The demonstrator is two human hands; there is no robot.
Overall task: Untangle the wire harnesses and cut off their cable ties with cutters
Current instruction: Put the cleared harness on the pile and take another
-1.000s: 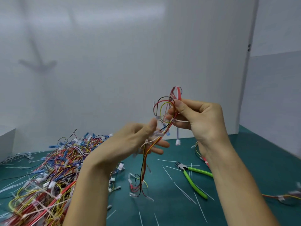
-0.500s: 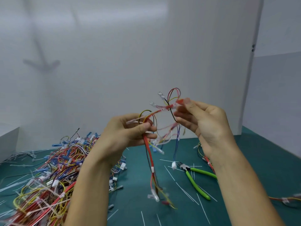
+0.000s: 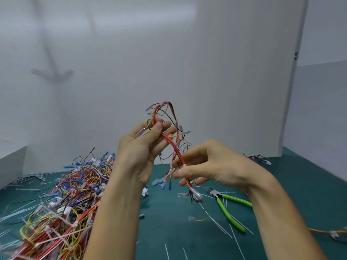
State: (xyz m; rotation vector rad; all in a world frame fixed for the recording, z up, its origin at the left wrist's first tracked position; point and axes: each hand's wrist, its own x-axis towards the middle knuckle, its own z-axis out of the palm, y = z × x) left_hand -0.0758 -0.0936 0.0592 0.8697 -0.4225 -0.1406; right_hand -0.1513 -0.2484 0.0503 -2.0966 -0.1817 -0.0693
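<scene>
Lifts the left hand (image 3: 142,147) higher than half a second ago and drops the right hand (image 3: 212,166) below it, reversing their earlier heights and pulling the red strands into a slanting line between them.

Holds the wire harness (image 3: 170,142) in the air over the green mat (image 3: 300,194), in front of the white wall (image 3: 169,53). Pinches its upper part between left thumb and curled fingers, with a loop of red, black and yellow wires arching above the fingertips. Pinches its lower part between right thumb and forefinger, just beside a small white cable tie (image 3: 185,166) wrapped round the red strands. Lets clear connectors (image 3: 196,194) and blue terminals (image 3: 161,182) dangle below the right hand, above the mat.

Leaves the cutters (image 3: 230,214) lying on the mat under the right forearm, touched by neither hand, green handles spread and the metal head pointing toward the dangling connectors.

Works beside a large tangled pile of harnesses (image 3: 65,203) on the left part of the mat, with thin white cut ties (image 3: 217,223) strewn around the cutters and two more harnesses further right: one (image 3: 259,158) near the wall, one (image 3: 330,233) at the right edge.
</scene>
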